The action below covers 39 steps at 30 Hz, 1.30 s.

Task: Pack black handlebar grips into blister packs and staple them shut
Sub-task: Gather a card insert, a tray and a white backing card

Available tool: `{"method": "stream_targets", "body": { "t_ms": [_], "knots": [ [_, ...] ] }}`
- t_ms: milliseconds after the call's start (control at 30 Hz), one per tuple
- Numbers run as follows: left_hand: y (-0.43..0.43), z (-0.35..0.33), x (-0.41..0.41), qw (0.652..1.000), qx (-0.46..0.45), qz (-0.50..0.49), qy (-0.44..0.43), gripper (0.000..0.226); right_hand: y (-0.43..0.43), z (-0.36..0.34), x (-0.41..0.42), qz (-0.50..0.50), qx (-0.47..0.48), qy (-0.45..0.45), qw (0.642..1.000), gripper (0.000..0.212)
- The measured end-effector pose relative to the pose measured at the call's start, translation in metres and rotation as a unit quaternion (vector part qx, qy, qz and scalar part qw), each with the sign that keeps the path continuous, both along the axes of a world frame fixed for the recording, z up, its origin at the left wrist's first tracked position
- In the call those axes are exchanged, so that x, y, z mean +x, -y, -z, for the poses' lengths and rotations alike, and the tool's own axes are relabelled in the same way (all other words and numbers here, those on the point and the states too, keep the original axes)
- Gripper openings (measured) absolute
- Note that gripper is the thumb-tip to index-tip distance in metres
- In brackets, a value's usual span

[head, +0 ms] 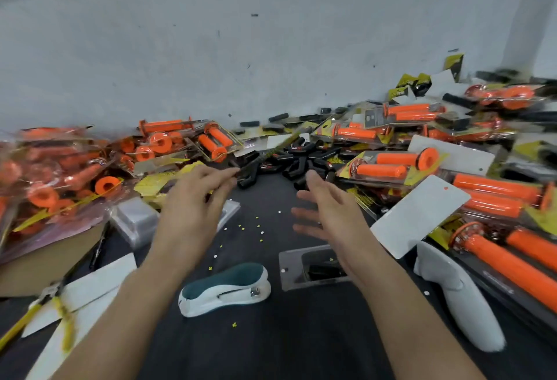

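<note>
bright, even light; smear at the edges and on what moved

soft light fell from above on the pale grey wall (271,48) and the dark work surface (271,334). shadows were faint, with a weak one under the white and teal stapler (226,289). the clear plastic packs of orange grips (60,174) on the left showed pale glare and were smeared. the wide lens bent the edges. the left hand (193,208) was soft with motion, and the thin dark and yellow pack (271,150) at its fingertips was a blurred streak, so its hold could not be told. the right hand (328,217) was sharper.
</note>
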<state>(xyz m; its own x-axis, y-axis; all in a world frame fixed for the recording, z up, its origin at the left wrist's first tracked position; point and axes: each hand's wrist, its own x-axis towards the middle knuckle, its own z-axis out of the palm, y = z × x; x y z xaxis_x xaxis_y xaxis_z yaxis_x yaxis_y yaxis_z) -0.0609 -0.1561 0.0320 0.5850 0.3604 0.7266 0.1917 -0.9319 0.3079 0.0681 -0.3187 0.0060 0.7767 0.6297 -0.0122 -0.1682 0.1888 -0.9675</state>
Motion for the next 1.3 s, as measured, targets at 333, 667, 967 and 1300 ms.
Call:
{"method": "stream_targets", "body": {
  "t_ms": [333,667,967,1300],
  "knots": [
    [0.049,0.042,-0.012,0.979,0.195,-0.049,-0.030,0.046,0.026,0.003,-0.001,0.018,0.116,-0.153,0.981,0.013],
    [0.050,0.035,-0.005,0.866,-0.486,0.073,0.093,0.018,0.036,0.012,0.007,0.022,0.107,-0.098,0.989,0.014],
    [0.043,0.046,-0.003,0.855,-0.510,0.092,0.027,0.016,0.042,0.017,0.008,0.025,0.065,-0.019,0.997,0.012],
    [0.038,0.042,0.001,0.820,-0.565,0.089,-0.024,0.040,0.036,0.019,0.008,0.026,0.055,-0.024,0.998,0.017]
  ]
}}
